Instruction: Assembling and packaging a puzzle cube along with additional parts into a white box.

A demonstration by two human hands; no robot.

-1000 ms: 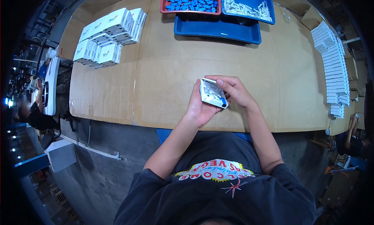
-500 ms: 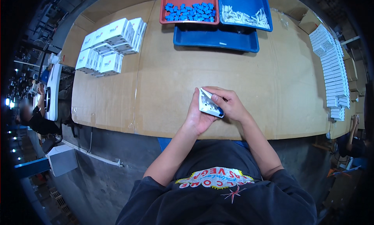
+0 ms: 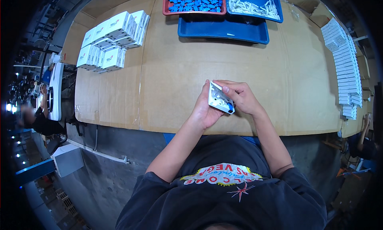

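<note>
Over the near middle of the table I hold a small white open-sided plastic housing (image 3: pixel 216 104), tilted between both hands. Some white inner parts and a dark blue piece (image 3: pixel 230 107) at its lower right corner show inside it. My left hand (image 3: pixel 205 111) cradles the housing from the left and below. From the right, my right hand (image 3: pixel 246 99) grips its edge, thumb on top near the upper side. The right fingertips are partly hidden behind the housing.
At the back stand a red tray (image 3: pixel 194 12) of small blue parts, a blue tray (image 3: pixel 275 18) of white stick-like parts and another blue tray (image 3: pixel 223 32). White boxes (image 3: pixel 113 58) are stacked at left; a long row of white pieces (image 3: pixel 345 70) lines the right. A person (image 3: pixel 42 114) sits far left.
Both hands and the housing have shifted slightly right, and the housing has tipped so more of its inside shows. The whole view has moved a little.
</note>
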